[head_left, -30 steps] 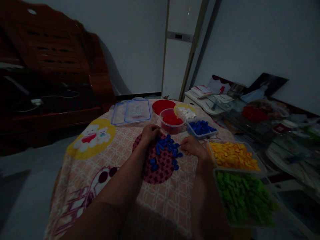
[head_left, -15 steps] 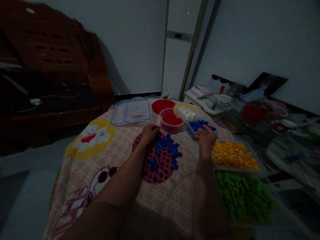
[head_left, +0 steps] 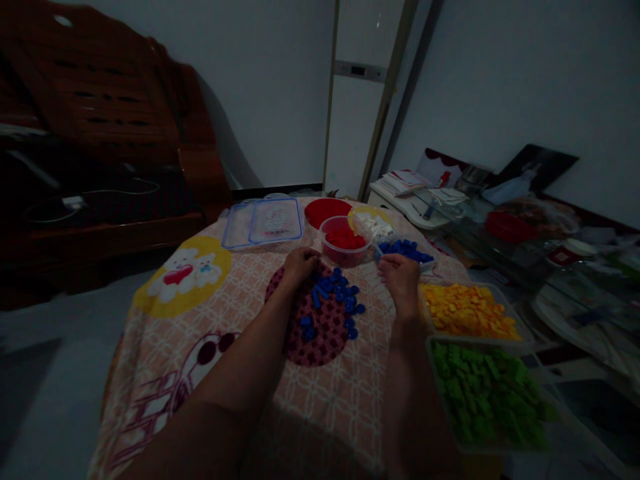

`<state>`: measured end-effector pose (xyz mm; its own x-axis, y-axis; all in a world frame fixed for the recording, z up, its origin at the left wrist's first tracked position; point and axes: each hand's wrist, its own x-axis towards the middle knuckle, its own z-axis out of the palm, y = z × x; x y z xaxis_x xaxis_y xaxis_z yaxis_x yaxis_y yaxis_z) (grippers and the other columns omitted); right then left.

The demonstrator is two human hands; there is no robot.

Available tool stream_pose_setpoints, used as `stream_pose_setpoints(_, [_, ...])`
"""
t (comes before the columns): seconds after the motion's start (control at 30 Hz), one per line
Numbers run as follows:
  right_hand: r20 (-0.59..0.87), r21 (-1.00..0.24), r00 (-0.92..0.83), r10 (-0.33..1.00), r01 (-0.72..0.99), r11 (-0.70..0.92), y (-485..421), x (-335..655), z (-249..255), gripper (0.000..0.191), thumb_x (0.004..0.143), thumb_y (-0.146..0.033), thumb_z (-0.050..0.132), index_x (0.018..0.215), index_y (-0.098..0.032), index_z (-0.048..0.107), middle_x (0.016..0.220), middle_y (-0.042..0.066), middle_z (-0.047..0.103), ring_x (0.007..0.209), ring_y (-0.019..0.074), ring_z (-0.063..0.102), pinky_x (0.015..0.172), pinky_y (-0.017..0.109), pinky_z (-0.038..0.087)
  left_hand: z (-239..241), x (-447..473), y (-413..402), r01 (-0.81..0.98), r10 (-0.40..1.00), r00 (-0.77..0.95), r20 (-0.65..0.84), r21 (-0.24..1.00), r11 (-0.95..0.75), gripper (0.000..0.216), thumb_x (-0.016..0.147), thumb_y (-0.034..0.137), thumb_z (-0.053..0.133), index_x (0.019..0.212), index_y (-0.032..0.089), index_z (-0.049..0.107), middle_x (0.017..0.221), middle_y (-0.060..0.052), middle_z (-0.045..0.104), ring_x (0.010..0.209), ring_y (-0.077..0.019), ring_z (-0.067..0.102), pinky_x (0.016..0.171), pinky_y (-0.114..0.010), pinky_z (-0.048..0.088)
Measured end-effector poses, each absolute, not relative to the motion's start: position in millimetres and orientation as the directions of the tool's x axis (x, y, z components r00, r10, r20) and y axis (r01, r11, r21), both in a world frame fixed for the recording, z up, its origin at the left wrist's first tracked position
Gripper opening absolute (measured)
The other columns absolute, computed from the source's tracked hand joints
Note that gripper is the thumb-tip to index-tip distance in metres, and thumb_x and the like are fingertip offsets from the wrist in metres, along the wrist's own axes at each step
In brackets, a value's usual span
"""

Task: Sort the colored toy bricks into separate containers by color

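R hand (head_left: pixel 403 275) sat by tub (head_left: pixel 428 266), blue pcs (head_left: pixel 341 293) at 8-9 o'clock.
Couldn't tell either grip, L hand (head_left: pixel 299 268) incl.; light pinch suited.

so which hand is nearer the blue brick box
Right. The right hand is at the near edge of the blue brick box; the left hand is well to its left.

Reddish-brown carved wooden bench (head_left: pixel 115 120) over there, white corded adapter (head_left: pixel 74 202) on its dark seat (head_left: pixel 165 197). Tall white rectangular unit (head_left: pixel 354 130), far corner. Stacked white papers (head_left: pixel 401 181).
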<state>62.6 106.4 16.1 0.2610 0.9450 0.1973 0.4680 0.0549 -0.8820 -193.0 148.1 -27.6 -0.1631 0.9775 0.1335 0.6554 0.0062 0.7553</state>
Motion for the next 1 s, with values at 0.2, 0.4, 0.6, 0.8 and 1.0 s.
stream_pose_setpoints(0.2, [-0.103, -0.726, -0.105, 0.989, 0.688, -0.003, 95, 44, 9, 0.028, 0.073, -0.016, 0.057, 0.093, -0.016, 0.077, 0.068, 0.002, 0.071, 0.059, 0.0141, 0.063, 0.061, 0.024, 0.049, -27, -193, 147, 0.663, 0.98, -0.162, 0.119, 0.748, 0.018, 0.029, 0.081, 0.018, 0.058, 0.102, 0.02, 0.079, 0.099, -0.004, 0.079, 0.091, -0.0196, 0.071, 0.089, -0.028, 0.052])
stream_pose_setpoints(0.4, [0.0, -0.599, -0.285, 0.959, 0.768, 0.228, 100, 39, -2, 0.023, 0.07, -0.014, 0.063, 0.086, -0.021, 0.079, 0.089, 0.003, 0.077, 0.08, 0.0176, 0.067, 0.075, 0.026, 0.048, -24, -193, 147, 0.683, 0.981, -0.151, 0.125, 0.73, 0.012, 0.028, 0.081, 0.019, 0.059, 0.101, 0.019, 0.079, 0.102, -0.005, 0.078, 0.095, -0.0211, 0.071, 0.088, -0.028, 0.052])
stream_pose_setpoints(0.6, [-0.002, -0.561, -0.236, 0.972, 0.805, 0.194, 103, 38, -5, 0.013, 0.067, -0.014, 0.067, 0.077, -0.018, 0.076, 0.081, 0.004, 0.074, 0.074, 0.0163, 0.064, 0.07, 0.025, 0.047, -23, -192, 146, 0.679, 0.98, -0.148, 0.134, 0.734, 0.002, 0.028, 0.081, 0.018, 0.059, 0.1, 0.019, 0.079, 0.101, -0.005, 0.078, 0.095, -0.0208, 0.071, 0.088, -0.027, 0.052])
stream_pose_setpoints(0.8, [0.028, -0.743, -0.024, 0.999, 0.668, 0.037, 99, 39, 8, 0.011, 0.072, -0.022, 0.061, 0.075, -0.018, 0.071, 0.067, 0.002, 0.068, 0.062, 0.0148, 0.062, 0.061, 0.025, 0.048, -25, -193, 147, 0.675, 0.982, -0.136, 0.128, 0.738, -0.002, 0.029, 0.081, 0.02, 0.058, 0.101, 0.019, 0.079, 0.102, -0.006, 0.078, 0.094, -0.0214, 0.071, 0.089, -0.029, 0.052])
stream_pose_setpoints(1.0, [0.167, -0.945, 0.412, 0.896, 0.326, 0.026, 106, 59, 11, 0.035, 0.075, -0.037, 0.059, 0.1, -0.013, 0.068, 0.074, 0.004, 0.07, 0.056, 0.0159, 0.063, 0.047, 0.024, 0.048, -26, -193, 148, 0.649, 0.98, -0.165, 0.114, 0.76, 0.02, 0.028, 0.08, 0.019, 0.06, 0.1, 0.019, 0.08, 0.096, -0.006, 0.079, 0.091, -0.0217, 0.072, 0.086, -0.028, 0.053])
